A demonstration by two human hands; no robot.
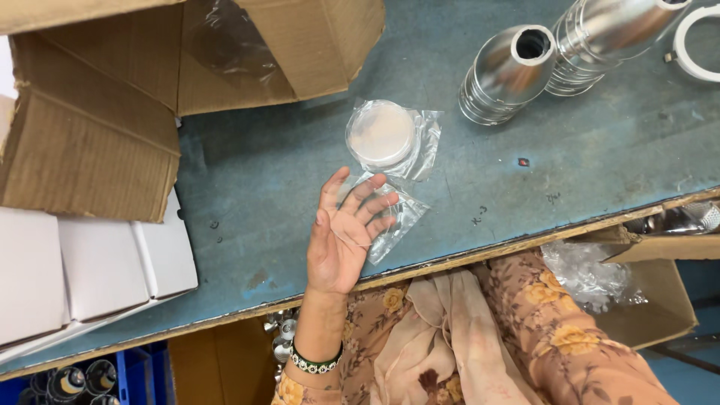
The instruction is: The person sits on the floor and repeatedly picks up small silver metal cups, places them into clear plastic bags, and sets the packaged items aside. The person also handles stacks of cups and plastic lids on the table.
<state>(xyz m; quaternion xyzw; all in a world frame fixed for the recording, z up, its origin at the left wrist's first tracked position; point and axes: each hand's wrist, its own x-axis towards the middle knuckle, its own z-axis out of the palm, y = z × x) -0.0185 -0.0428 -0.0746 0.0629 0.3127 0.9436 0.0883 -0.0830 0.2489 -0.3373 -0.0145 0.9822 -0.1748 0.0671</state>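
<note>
Bag (394, 217) empty under my open left hand (345, 232), holding nothing; disc (381, 133) still bagged beside it

You are looking at a blue-grey table (585, 157), brown cardboard box (112, 90), white cartons (97, 270), shiny silver metal cones (506, 71), and a frosted white disc (381, 133) in clear plastic. Your sleeve (555, 330) is showing yellow flowers on pinkish brown; your bracelet (315, 364) is showing green and white beads.
</note>
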